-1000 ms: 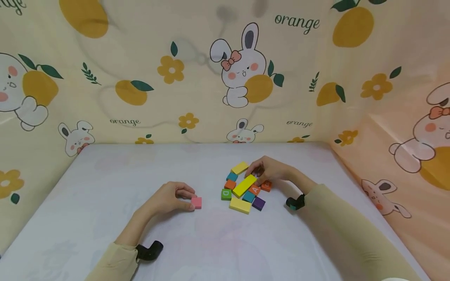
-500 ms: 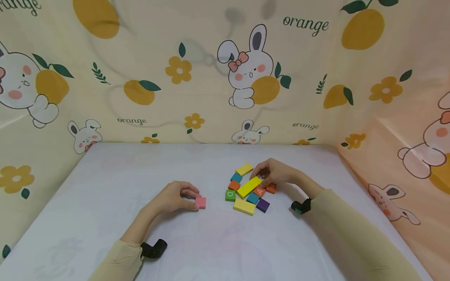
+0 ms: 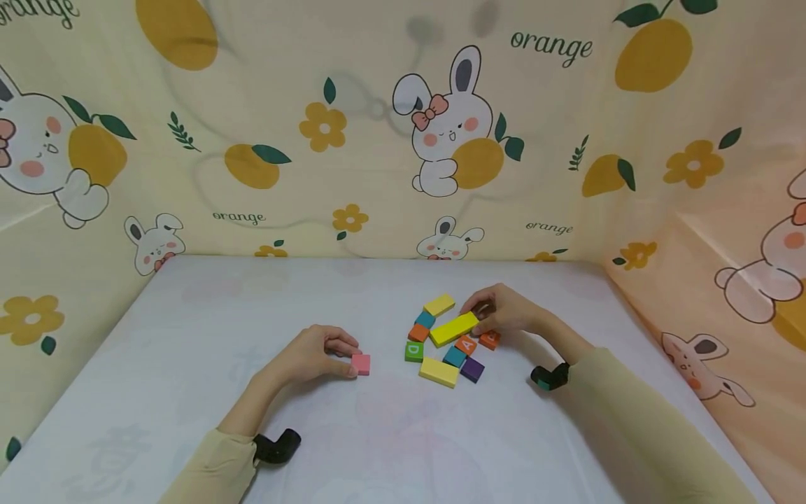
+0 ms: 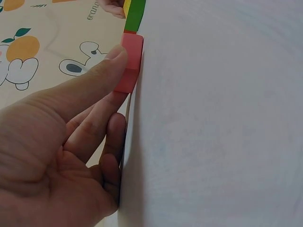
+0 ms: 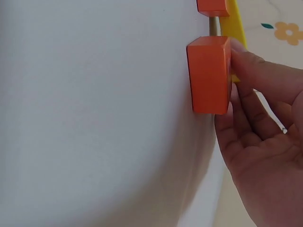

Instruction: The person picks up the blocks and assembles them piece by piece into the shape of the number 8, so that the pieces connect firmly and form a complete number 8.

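Note:
My left hand pinches a small pink block between thumb and fingers, low over or on the white table. The left wrist view shows the thumb pressed on this pink block. To the right, my right hand grips one end of a long bright yellow block that slants across a loose cluster of blocks. Whether it touches the table cannot be told. In the right wrist view an orange block stands in front and hides most of the yellow block.
Around the yellow block lie a pale yellow block, a green block marked D, an orange block marked A, a purple block, another pale yellow block and several small ones. A patterned curtain backs the table.
My right hand has moved slightly right, turning the long yellow block to a flatter slant. The left hand keeps its pinch on the pink block. The head view has shifted a little.

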`<state>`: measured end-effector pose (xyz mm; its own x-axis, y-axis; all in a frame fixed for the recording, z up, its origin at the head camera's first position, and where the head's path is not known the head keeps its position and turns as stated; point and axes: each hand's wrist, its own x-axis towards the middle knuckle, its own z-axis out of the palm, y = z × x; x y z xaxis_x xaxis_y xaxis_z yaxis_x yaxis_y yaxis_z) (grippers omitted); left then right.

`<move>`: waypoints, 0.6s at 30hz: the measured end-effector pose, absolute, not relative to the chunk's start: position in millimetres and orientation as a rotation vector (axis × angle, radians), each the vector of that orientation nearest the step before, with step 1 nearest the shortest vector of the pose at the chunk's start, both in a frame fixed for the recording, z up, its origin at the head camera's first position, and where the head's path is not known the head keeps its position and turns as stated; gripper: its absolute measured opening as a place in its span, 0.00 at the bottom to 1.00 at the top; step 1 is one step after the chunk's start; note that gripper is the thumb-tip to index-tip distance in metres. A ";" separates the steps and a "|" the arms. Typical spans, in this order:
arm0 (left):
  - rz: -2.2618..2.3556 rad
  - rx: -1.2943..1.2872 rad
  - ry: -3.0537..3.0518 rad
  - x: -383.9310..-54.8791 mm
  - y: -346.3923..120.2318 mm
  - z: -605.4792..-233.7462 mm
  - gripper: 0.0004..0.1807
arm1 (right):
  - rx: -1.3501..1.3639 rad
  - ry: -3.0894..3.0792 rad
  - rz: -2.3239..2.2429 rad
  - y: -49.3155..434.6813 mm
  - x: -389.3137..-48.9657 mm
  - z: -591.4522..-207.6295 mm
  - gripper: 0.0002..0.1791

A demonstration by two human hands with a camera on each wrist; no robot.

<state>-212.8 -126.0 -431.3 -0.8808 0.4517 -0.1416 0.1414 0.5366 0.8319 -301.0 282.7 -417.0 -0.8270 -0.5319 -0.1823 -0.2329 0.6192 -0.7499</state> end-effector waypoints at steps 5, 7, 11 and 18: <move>1.277 0.519 2.449 -212.1 -128.5 -431.4 0.22 | -0.621 2.491 -1.088 286.9 -295.5 -414.8 0.18; 1.275 0.515 2.452 -212.0 -128.7 -431.0 0.22 | -0.586 2.514 -1.116 284.5 -288.0 -408.8 0.18; 1.274 0.499 2.454 -212.3 -128.4 -430.3 0.22 | -0.457 2.568 -1.249 281.5 -272.3 -403.4 0.20; 1.273 0.508 2.449 -214.1 -128.7 -433.6 0.23 | -0.212 2.576 -1.501 264.4 -229.2 -389.4 0.22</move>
